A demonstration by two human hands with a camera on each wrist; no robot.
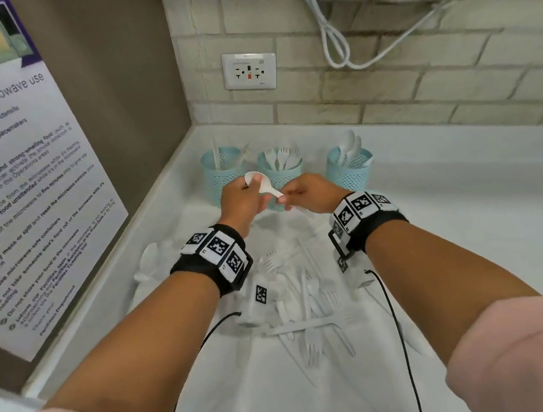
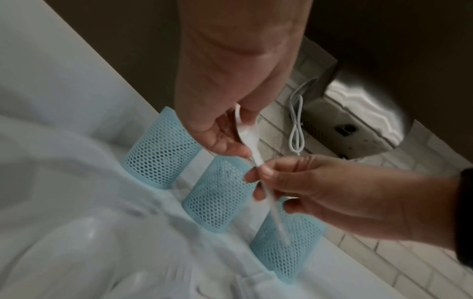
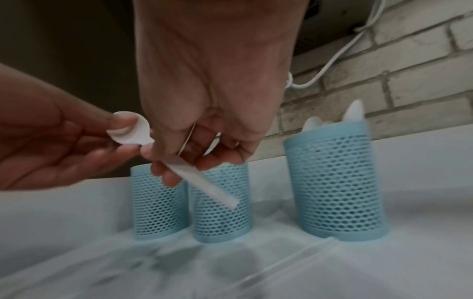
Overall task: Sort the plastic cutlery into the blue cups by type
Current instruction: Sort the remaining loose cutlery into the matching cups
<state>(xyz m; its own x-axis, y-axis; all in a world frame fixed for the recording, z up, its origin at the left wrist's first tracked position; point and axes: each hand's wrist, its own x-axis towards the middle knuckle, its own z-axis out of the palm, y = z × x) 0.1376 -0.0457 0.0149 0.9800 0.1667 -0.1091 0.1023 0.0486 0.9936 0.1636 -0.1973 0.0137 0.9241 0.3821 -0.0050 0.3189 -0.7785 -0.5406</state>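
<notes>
White spoon (image 3: 133,132) bowl, thumb-pinched.

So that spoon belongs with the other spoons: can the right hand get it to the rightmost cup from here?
Probably yes: the right hand holds the spoon, and nothing blocks the spoon cup.

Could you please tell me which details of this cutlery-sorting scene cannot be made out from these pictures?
- Left blue mesh cup: head view too small to tell what cutlery it holds.
- White plastic cutlery pile: partly hidden by both wrists in head view; blurred in wrist views.
- White plastic spoon: handle middle hidden by right hand.
</notes>
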